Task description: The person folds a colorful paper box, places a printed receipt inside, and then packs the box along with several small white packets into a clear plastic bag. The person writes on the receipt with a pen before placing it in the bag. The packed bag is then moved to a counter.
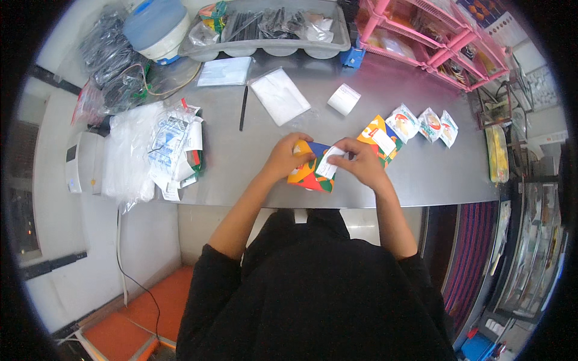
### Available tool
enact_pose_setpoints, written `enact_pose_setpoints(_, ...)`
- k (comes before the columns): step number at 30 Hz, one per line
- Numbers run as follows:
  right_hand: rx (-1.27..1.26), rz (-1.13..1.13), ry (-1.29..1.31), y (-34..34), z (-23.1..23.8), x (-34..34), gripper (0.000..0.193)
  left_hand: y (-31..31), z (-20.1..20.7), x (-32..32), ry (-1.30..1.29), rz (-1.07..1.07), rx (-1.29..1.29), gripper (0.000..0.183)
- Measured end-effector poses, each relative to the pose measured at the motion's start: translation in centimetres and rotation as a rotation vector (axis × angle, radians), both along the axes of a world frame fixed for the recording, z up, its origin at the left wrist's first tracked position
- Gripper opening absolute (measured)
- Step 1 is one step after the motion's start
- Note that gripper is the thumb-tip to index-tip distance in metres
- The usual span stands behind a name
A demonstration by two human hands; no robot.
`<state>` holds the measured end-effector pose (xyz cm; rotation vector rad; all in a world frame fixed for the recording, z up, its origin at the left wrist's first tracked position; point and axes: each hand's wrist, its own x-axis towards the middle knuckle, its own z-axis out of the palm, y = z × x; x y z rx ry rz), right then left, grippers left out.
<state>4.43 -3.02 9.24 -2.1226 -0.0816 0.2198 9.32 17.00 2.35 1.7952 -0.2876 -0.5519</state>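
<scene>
Rn L hand (280, 160) clamps bright pkt (314, 181), underside hidden; R hand (365, 165) pinches white label (325, 169).

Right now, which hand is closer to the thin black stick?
Left. The left hand holds a colourful package, right of the black stick and nearer the person; the right hand is farther right, at the package's right side.

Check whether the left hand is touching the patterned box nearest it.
Touching: the head view shows the left hand gripping the patterned box at its upper left, thumb across its face.
</scene>
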Motion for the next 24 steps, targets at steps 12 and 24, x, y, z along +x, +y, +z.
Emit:
enact_pose_setpoints(12, -0.483, 0.051, -0.235, 4.5, -2.3, -0.3, 0.032, 0.2, -1.7, 0.6, -0.267, 0.096, -0.109, 0.034)
enact_pose_setpoints(24, -0.723, 0.004, -0.53, 4.6, -3.4, -3.0, 0.035, 2.2, -0.4, -7.6, -1.086, -0.071, 0.4, 0.032)
